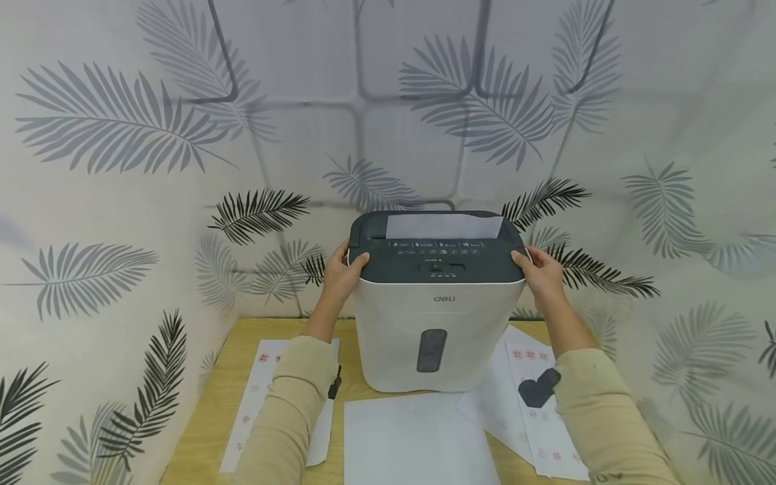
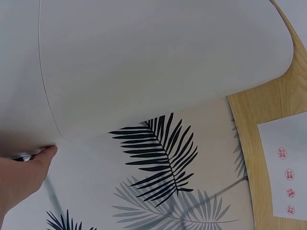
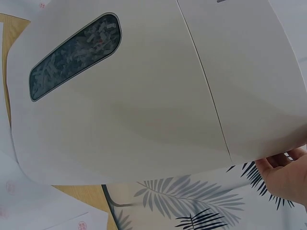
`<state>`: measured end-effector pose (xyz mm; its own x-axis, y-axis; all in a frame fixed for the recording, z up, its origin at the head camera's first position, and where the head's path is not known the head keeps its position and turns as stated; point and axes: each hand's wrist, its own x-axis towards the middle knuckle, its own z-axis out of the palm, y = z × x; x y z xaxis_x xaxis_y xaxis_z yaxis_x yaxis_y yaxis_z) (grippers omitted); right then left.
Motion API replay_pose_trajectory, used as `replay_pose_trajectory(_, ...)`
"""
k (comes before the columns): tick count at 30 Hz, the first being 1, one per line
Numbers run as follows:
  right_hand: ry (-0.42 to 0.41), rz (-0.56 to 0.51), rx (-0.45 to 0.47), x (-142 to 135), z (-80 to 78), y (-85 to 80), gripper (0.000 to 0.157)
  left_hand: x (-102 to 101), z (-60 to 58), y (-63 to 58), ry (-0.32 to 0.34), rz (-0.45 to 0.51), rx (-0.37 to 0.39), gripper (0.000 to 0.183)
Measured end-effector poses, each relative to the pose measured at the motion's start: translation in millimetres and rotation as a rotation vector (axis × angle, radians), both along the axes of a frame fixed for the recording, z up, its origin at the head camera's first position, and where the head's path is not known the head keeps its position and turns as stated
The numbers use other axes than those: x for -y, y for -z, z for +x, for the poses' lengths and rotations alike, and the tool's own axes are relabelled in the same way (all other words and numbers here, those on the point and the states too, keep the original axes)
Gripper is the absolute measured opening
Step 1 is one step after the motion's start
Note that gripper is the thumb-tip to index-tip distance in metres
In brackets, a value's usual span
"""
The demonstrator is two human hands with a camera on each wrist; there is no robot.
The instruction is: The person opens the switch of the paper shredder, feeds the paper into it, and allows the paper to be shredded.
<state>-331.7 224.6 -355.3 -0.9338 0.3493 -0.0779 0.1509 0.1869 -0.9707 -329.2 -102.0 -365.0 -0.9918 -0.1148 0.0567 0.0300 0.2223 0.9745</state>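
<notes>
A white paper shredder (image 1: 388, 323) with a dark grey top (image 1: 382, 266) stands upright at the back of the table. A sheet of paper (image 1: 445, 226) lies in or over the slot in its top. My left hand (image 1: 343, 273) grips the top's left edge, thumb above and fingers down the side. On the opposite edge, my right hand (image 1: 542, 273) holds on the same way. In the right wrist view, shreds show behind the dark window (image 3: 76, 56). The left wrist view shows the left fingers (image 2: 45, 155) at the shredder's side; their tips are partly hidden.
A blank white sheet (image 1: 418, 441) lies in front of the shredder. Sheets with red stamps lie on the left (image 1: 254, 404) and right (image 1: 533, 417) of the wooden table (image 1: 206, 411). Leaf-patterned curtain (image 1: 121, 202) surrounds the table at the back and sides.
</notes>
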Motion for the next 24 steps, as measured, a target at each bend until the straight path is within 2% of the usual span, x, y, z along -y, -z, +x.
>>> replay_pose_trajectory(15, 0.006, -0.011, 0.013, -0.1, -0.5, -0.3, 0.057, -0.9, -0.2, 0.6, -0.017, -0.003, 0.004, 0.062)
replay_pose_trajectory(24, 0.017, 0.004, 0.000, 2.2, 1.6, -1.9, 0.057, -2.3, -2.6, -0.1, -0.022, 0.026, 0.017, 0.061)
